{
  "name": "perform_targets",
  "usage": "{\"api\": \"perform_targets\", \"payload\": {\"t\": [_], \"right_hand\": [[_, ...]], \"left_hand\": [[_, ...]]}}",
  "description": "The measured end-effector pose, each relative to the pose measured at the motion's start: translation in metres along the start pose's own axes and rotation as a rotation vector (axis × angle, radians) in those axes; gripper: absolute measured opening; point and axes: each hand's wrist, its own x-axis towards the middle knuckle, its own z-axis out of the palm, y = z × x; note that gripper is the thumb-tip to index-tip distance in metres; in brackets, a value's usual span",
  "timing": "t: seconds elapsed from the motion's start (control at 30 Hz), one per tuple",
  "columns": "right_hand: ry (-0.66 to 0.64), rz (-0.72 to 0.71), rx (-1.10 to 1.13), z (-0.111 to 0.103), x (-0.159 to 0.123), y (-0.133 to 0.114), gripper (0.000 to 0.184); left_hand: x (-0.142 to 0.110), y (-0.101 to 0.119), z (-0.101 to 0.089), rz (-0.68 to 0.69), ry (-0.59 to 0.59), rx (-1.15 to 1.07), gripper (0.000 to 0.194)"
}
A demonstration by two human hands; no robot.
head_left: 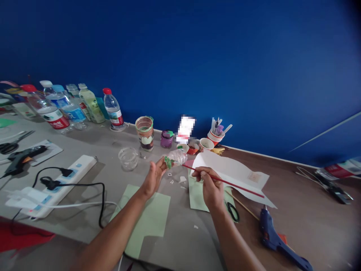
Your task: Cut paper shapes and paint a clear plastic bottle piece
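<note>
At the fingertips of my left hand is a small green piece, its exact kind too small to make out. The thumb stands apart from the other fingers. My right hand pinches a red-handled paintbrush, whose long handle slants down to the right. The brush tip meets or nearly meets the green piece. Just behind lies a clear plastic bottle piece. Pale green paper sheets lie under my left forearm and beside my right hand, with a curling white sheet beyond.
A painted cup, a purple jar and a paint cup line the blue wall. Several bottles and a power strip with cables occupy the left. A blue glue gun and scissors lie right.
</note>
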Motion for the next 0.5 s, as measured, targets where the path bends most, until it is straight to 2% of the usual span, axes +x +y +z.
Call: {"api": "perform_targets", "payload": {"t": [0.27,0.5], "right_hand": [[-0.005,0.007,-0.022,-0.002,0.003,-0.003,0.018],[0.002,-0.006,-0.023,-0.002,0.002,-0.006,0.017]], "left_hand": [[0.0,0.001,0.001,0.049,-0.069,0.097,0.087],[-0.005,-0.006,-0.011,0.063,-0.079,0.235,0.084]]}}
